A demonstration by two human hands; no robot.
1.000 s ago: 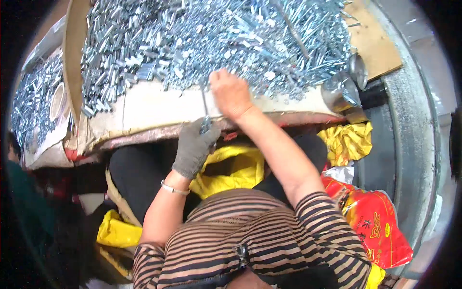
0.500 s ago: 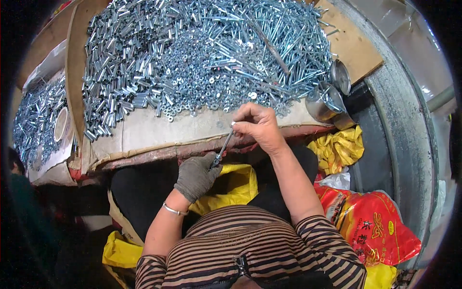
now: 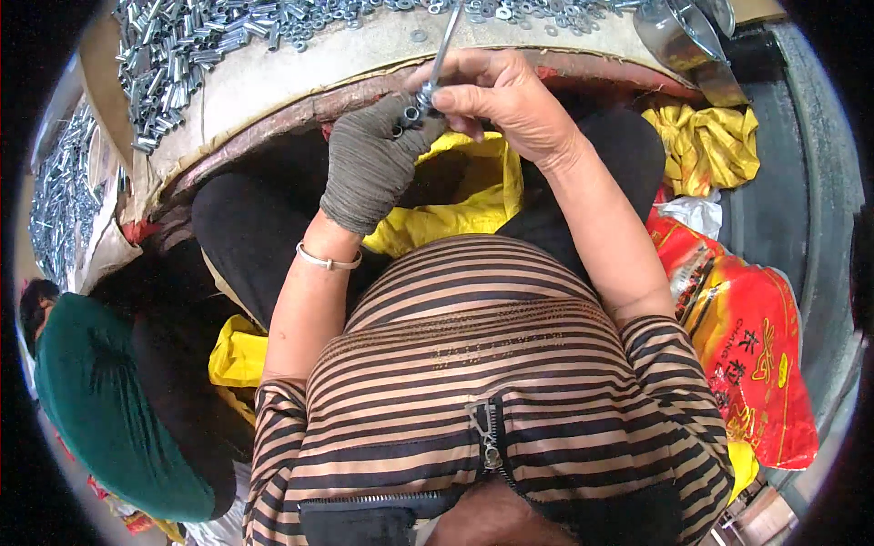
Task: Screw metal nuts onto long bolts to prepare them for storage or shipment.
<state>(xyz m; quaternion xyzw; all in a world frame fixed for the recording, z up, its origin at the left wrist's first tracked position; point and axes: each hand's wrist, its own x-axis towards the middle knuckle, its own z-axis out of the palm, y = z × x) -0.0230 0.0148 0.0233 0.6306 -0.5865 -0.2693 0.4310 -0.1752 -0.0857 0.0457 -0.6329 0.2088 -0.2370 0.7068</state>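
Note:
My left hand (image 3: 369,168), in a grey knitted glove, is closed around short metal sleeves (image 3: 411,115) whose round open ends show by the thumb. A thin bolt (image 3: 445,45) stands up from this grip, tilted, its upper end near the top of the picture. My bare right hand (image 3: 523,105) pinches around the bolt's lower part, thumb and fingers right against the gloved hand. What lies between those fingertips is partly hidden. Both hands are in front of the table edge, above an open yellow bag (image 3: 455,214) between my legs.
Metal sleeves (image 3: 173,77) and loose washers (image 3: 419,35) lie on the covered tabletop (image 3: 300,82). A metal can (image 3: 678,32) stands at the right. Yellow sacking (image 3: 706,150) and a red bag (image 3: 756,364) lie on my right. A person in green (image 3: 109,409) sits at left.
My right hand has slid from the bolt's upper tip down to its lower part, beside the glove. The view has tipped down, so the hands and table appear higher.

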